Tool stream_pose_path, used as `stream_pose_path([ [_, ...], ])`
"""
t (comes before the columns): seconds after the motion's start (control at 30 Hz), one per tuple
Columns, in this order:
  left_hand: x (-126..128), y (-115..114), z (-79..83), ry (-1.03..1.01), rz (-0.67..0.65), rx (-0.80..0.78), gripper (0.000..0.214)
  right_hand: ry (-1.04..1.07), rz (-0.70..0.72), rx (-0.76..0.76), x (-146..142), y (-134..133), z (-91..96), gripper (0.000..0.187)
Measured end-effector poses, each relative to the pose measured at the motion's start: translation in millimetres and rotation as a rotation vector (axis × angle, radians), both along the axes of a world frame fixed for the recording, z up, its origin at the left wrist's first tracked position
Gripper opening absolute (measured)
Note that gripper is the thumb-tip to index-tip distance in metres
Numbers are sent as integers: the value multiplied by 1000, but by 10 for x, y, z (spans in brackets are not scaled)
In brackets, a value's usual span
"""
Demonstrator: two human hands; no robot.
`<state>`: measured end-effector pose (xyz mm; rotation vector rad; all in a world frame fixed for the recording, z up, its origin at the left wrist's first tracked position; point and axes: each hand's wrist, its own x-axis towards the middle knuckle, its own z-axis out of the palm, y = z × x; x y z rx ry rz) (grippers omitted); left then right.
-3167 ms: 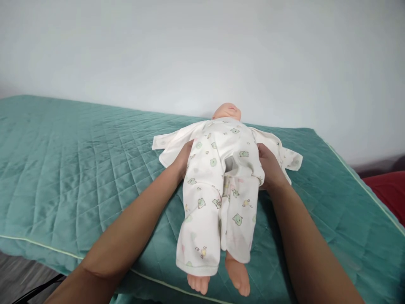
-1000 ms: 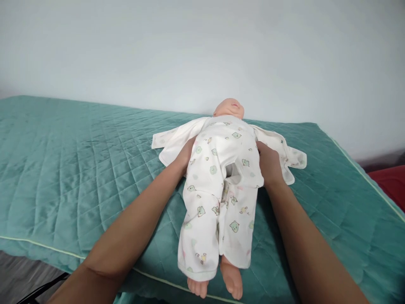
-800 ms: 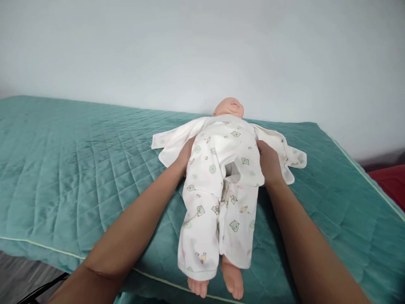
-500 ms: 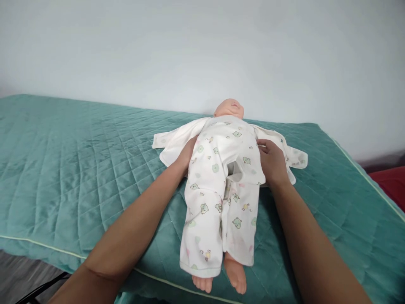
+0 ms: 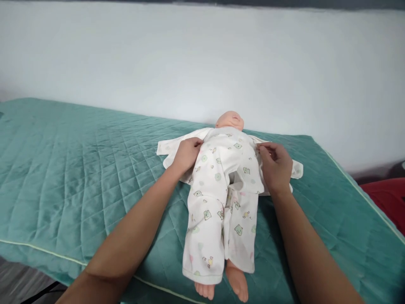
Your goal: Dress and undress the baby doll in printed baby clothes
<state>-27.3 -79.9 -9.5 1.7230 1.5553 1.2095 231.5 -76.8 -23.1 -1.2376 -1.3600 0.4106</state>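
A baby doll (image 5: 230, 120) lies on its back, head away from me and feet toward me. White baby pants (image 5: 207, 194) with green bear prints cover its legs and reach up over its chest; an open gap shows at the crotch. Beneath the doll a white baby jacket (image 5: 167, 147) is spread, sleeves out to both sides. My left hand (image 5: 188, 154) is closed at the left upper edge of the pants, its fingertips partly hidden. On the opposite side my right hand (image 5: 277, 166) pinches the upper edge of the pants with thumb and forefinger, over the jacket's right part.
A green quilted cover (image 5: 79, 177) with light piping lies under the doll. Behind it rises a white wall (image 5: 142, 63). Something red (image 5: 384, 198) stands beyond the right edge, and grey floor (image 5: 19, 278) shows at lower left.
Both hands have risen from beside the doll's torso to the upper edges of the pants, fingers now closed there. The view has tilted up slightly; the doll lies as before.
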Motion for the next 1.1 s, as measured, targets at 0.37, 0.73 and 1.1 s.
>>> stream_pose_path([
  [0.37, 152, 540, 83, 14, -310, 94, 27, -257, 560, -255, -91, 533, 269, 29],
  [0.73, 37, 450, 192, 14, -504, -58, 29, -328, 663, -294, 44, 505, 327, 28],
  [1.1, 119, 639, -1, 177, -170, 118, 32, -466, 197, -198, -348, 623, 283, 26],
])
